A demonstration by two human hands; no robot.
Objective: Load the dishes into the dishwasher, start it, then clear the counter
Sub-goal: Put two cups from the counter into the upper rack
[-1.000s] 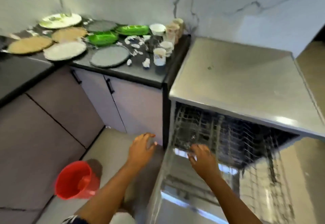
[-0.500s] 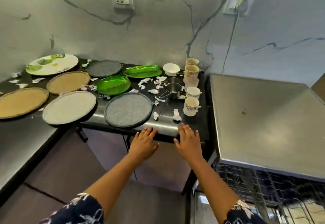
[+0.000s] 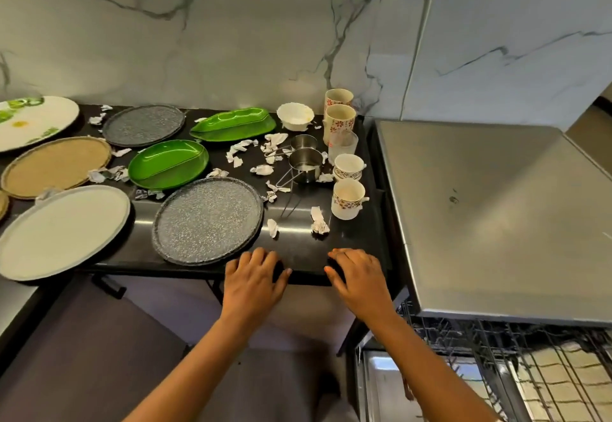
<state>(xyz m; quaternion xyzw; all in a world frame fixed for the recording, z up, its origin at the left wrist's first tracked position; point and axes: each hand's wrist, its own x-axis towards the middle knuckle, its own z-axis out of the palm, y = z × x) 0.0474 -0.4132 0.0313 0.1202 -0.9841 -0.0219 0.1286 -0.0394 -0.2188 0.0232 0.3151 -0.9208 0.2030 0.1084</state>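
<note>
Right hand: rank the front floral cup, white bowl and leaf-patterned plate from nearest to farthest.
1. The front floral cup, just beyond the right hand.
2. The white bowl, farther back, slightly left.
3. The leaf-patterned plate, far left.

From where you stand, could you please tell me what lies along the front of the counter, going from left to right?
Pale grey plate → dark speckled plate → small paper scrap → crumpled paper → flowered cup → steel dishwasher top.

Plates and cups on black counter
</note>
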